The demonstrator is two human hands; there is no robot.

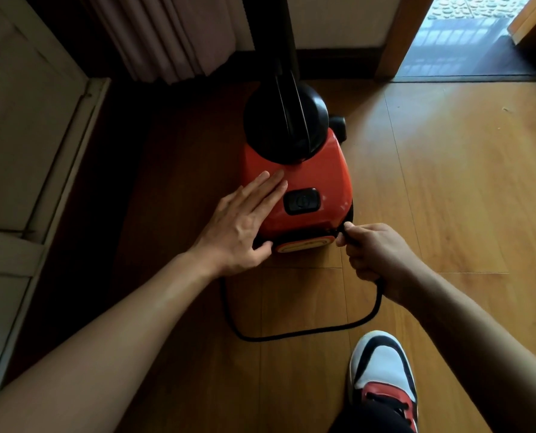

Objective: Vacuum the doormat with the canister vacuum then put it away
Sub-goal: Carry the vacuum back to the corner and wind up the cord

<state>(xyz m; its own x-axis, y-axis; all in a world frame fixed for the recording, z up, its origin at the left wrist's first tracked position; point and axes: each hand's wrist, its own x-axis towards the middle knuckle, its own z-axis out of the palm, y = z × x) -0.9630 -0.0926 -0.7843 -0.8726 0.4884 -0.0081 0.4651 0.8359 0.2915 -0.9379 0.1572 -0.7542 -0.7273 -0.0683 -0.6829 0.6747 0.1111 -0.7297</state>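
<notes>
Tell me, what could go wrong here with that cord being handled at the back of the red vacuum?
1. The black cord loops across the wooden floor just ahead of the shoe; a step forward might catch it.
2. The right hand pinches the cord right at the vacuum; a sharp tug could strain it there.
3. The left hand rests flat beside the power button and might press it by accident.
</notes>
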